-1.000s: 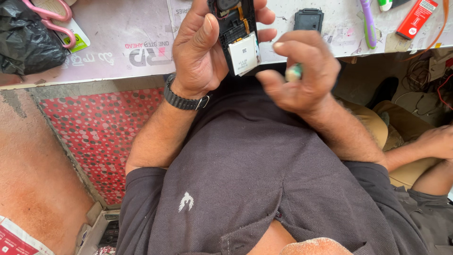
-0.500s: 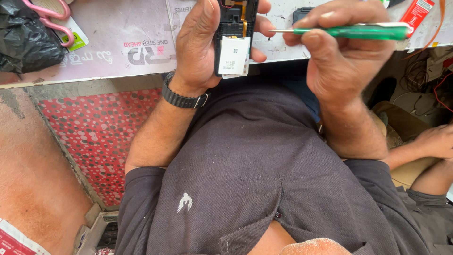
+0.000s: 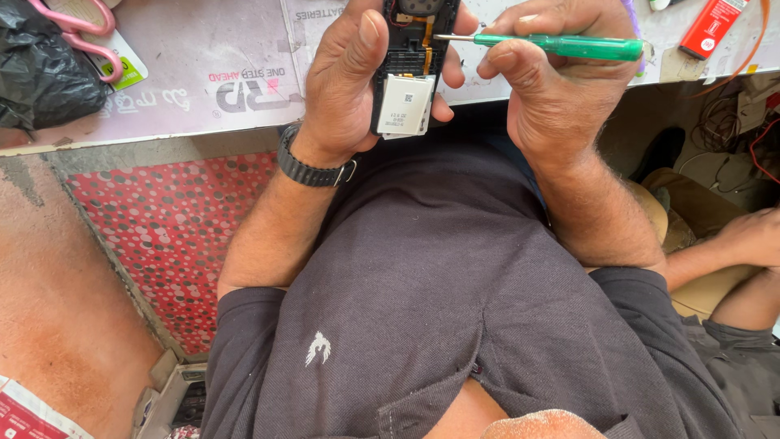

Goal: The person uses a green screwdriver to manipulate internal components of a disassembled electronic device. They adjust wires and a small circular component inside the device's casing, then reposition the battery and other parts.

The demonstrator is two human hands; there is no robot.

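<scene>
My left hand [image 3: 345, 77] grips an opened black phone [image 3: 410, 61] with its back cover off, a white battery showing in its lower part. My right hand [image 3: 552, 81] holds a green-handled screwdriver [image 3: 561, 46] level, its metal tip touching the phone's inside near an orange flex strip. A black watch sits on my left wrist. Both hands are raised over the front edge of the white worktop [image 3: 219, 73].
Pink scissors [image 3: 77, 32] and a black plastic bag [image 3: 36, 73] lie at the worktop's left. A red flat box [image 3: 711, 24] lies at the right. Red speckled floor [image 3: 171, 236] is below; another person's arm [image 3: 731, 252] is at the right.
My right hand picked up the green screwdriver and brought its tip to the open phone. My left hand kept holding the phone, shifting it slightly.
</scene>
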